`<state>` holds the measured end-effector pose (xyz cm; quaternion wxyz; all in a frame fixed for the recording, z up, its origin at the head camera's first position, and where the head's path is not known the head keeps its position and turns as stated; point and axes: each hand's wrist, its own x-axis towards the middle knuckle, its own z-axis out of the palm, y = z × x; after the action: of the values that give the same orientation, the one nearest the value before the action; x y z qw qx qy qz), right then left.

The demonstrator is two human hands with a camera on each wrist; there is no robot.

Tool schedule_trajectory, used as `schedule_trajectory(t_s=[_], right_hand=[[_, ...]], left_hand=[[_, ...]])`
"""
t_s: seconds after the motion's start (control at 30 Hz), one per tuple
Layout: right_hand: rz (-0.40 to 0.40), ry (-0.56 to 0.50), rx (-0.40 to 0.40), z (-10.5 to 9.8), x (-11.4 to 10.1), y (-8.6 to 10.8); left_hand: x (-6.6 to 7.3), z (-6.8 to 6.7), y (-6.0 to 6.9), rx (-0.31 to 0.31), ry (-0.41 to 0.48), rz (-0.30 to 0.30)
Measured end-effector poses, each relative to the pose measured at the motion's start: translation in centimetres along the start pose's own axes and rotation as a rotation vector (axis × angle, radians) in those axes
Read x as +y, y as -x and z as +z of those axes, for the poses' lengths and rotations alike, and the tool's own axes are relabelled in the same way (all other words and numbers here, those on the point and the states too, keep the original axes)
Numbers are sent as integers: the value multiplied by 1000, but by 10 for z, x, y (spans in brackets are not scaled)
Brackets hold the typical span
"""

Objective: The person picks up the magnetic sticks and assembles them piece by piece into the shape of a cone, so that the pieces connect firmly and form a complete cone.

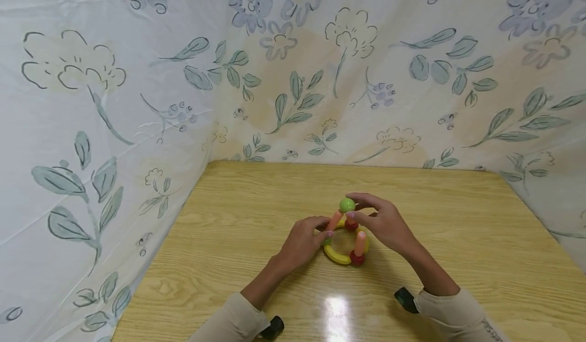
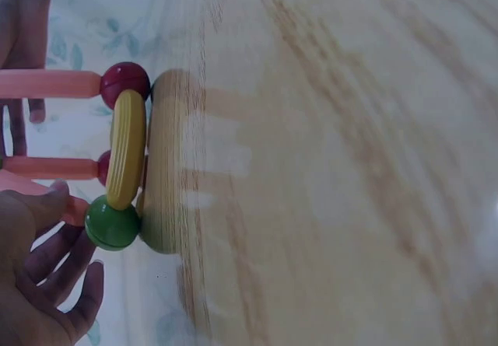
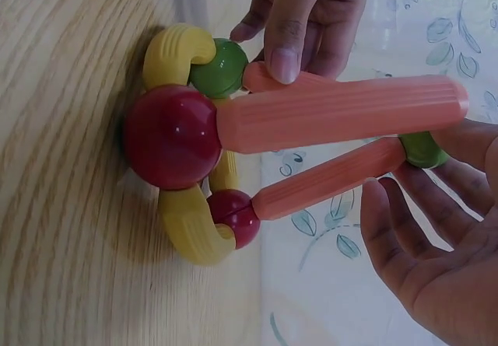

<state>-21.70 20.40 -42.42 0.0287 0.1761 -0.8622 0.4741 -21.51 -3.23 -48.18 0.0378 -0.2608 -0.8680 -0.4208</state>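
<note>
On the table stands a ring of curved yellow rods (image 1: 338,255) joined by balls: a red ball (image 3: 173,136), a second red ball (image 3: 235,218) and a dark green ball (image 2: 112,223). A salmon-coloured rod rises from each ball. The near rod (image 3: 342,114) has a bare top. My left hand (image 1: 299,244) pinches the left rod (image 1: 334,221) just above the dark green ball; this rod leans. At the top of the back rod (image 3: 331,179), my right hand (image 1: 386,225) holds a light green ball (image 1: 347,205) between thumb and fingers.
The wooden table (image 1: 238,194) extends around the structure. Floral cloth (image 1: 284,103) hangs behind the table and along its left side. Dark wrist cameras (image 1: 273,328) sit by both sleeve cuffs.
</note>
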Motion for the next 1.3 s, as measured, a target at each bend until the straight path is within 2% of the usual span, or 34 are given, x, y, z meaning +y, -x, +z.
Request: schedule_trajectory(t_s=[0.2,0.53,0.77,0.93,1.17,1.3], right_hand=[[0,-6,-17,3,-3,-1],[0,15,0,2,-1,2],[5,35,18,-5,-1,15],[-1,3,17,-13,-1,29],[27,-79,-62,-14,7,46],[28,-88,-109,-11,12,52]], left_hand=[[0,1,-1,4,-14,8],[2,1,-1,-3,-21,4],[2,1,-1,-2,-27,-1],[1,2,0,1,-27,-5],[1,2,1,3,-33,-5],[1,2,1,2,-35,-1]])
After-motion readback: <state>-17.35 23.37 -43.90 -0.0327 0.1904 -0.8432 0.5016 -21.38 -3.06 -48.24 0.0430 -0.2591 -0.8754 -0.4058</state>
